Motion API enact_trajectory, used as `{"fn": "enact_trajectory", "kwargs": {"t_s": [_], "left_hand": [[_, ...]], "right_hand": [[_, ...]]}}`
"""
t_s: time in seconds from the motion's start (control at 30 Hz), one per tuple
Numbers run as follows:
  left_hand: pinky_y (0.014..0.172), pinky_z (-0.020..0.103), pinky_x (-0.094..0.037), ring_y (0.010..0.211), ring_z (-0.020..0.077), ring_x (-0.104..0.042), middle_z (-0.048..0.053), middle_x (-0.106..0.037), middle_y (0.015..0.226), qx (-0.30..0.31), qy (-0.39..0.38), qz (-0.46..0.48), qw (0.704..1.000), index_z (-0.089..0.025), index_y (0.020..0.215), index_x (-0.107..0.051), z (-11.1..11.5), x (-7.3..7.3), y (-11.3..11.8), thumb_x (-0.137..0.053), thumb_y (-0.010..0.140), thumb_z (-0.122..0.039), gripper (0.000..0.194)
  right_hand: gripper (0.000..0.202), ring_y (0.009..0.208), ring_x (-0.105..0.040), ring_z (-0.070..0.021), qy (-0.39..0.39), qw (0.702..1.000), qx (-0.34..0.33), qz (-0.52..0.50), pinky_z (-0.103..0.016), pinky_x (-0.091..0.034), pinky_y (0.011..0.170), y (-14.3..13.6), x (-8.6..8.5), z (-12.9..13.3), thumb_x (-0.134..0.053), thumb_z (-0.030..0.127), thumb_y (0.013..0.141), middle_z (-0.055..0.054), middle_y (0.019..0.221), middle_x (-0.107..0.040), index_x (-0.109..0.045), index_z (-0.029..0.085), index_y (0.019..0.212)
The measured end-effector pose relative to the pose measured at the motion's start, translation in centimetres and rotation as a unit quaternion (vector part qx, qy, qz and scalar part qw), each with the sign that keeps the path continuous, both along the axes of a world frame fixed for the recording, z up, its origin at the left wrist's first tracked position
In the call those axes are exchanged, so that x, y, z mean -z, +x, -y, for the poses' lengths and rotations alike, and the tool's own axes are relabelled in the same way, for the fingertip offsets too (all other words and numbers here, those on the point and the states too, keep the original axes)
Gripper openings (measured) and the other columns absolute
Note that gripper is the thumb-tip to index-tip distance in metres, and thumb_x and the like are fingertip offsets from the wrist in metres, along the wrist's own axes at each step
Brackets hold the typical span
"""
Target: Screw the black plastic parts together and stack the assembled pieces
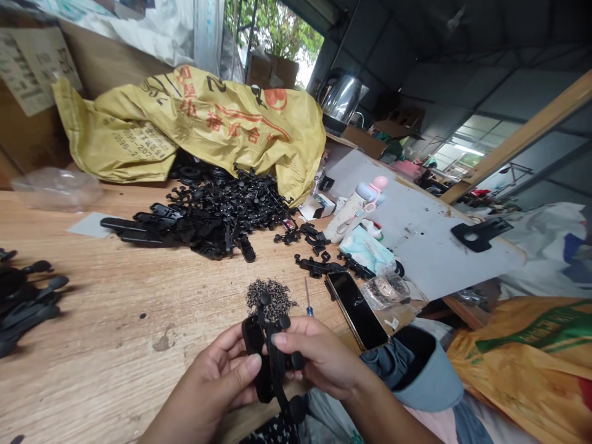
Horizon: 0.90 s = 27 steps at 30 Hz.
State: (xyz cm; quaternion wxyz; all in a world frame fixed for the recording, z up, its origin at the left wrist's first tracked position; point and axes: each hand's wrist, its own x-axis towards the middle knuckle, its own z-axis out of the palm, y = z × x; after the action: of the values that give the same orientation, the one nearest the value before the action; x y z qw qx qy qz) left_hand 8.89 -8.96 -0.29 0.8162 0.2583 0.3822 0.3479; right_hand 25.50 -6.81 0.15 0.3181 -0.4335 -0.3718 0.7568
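Near the table's front edge, my left hand [226, 373] is closed around a flat black plastic plate [252, 339], thumb on its near face. My right hand [319, 354] grips a black plastic bracket [274, 354] with round knobs on its arms, held against the plate; whether the two are joined I cannot tell. Just beyond my hands lies a small heap of tiny screws [271, 295]. To the right of the heap rests a thin screwdriver [308, 302] with a blue handle. My fingertips behind the parts are partly hidden.
A large pile of black plastic parts [231, 209] spills from a yellow sack [222, 123] at the back. More black parts [28, 302] lie at left. On the right are a phone [358, 311], a bottle [349, 213], a tissue pack [367, 250] and a grey-blue visor [430, 376].
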Motion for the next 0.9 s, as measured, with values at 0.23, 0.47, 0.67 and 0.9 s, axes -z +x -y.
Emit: {"fn": "enact_trajectory", "kwargs": {"t_s": [0.23, 0.47, 0.67, 0.9], "left_hand": [[0.081, 0.033, -0.047, 0.102, 0.023, -0.058, 0.01, -0.062, 0.116, -0.011, -0.029, 0.081, 0.996, -0.022, 0.123, -0.048, -0.17, -0.42, 0.29, -0.057, 0.079, -0.027, 0.046], [0.088, 0.036, -0.045, 0.098, 0.0221, -0.061, 0.01, -0.067, 0.108, -0.011, -0.049, 0.128, 0.99, -0.021, 0.12, -0.052, -0.39, -0.14, 0.4, -0.055, 0.08, -0.021, 0.041], [0.084, 0.037, -0.048, 0.098, 0.0237, -0.061, 0.011, -0.065, 0.112, -0.018, -0.037, 0.099, 0.994, -0.021, 0.122, -0.05, -0.5, 0.02, 0.35, -0.058, 0.078, -0.024, 0.045], [0.079, 0.036, -0.05, 0.092, 0.0239, -0.064, 0.012, -0.067, 0.107, -0.02, -0.041, 0.111, 0.993, -0.021, 0.122, -0.05, -0.03, 0.17, 0.37, -0.062, 0.075, -0.027, 0.048]], "right_hand": [[0.029, 0.041, -0.043, -0.0028, 0.012, 1.0, -0.002, 0.019, -0.013, -0.027, 0.036, 0.22, -0.06, -0.39, -0.071, 0.036, 0.062, 0.002, 0.053, -0.054, -0.06, 0.01, 0.066], [0.032, 0.039, -0.038, -0.0015, 0.0, 1.0, 0.018, 0.021, -0.014, -0.026, 0.036, -0.02, 0.21, -0.41, -0.074, 0.036, 0.059, 0.005, 0.05, -0.049, -0.057, 0.01, 0.065], [0.03, 0.038, -0.039, -0.0016, -0.007, 1.0, 0.016, 0.01, -0.015, -0.026, 0.037, -0.07, 0.51, -0.31, -0.072, 0.035, 0.061, 0.004, 0.051, -0.05, -0.056, 0.011, 0.065], [0.031, 0.039, -0.037, -0.0016, -0.005, 1.0, 0.015, 0.007, -0.016, -0.025, 0.038, 0.04, 0.59, -0.12, -0.073, 0.037, 0.06, 0.004, 0.052, -0.05, -0.056, 0.012, 0.065]]}}
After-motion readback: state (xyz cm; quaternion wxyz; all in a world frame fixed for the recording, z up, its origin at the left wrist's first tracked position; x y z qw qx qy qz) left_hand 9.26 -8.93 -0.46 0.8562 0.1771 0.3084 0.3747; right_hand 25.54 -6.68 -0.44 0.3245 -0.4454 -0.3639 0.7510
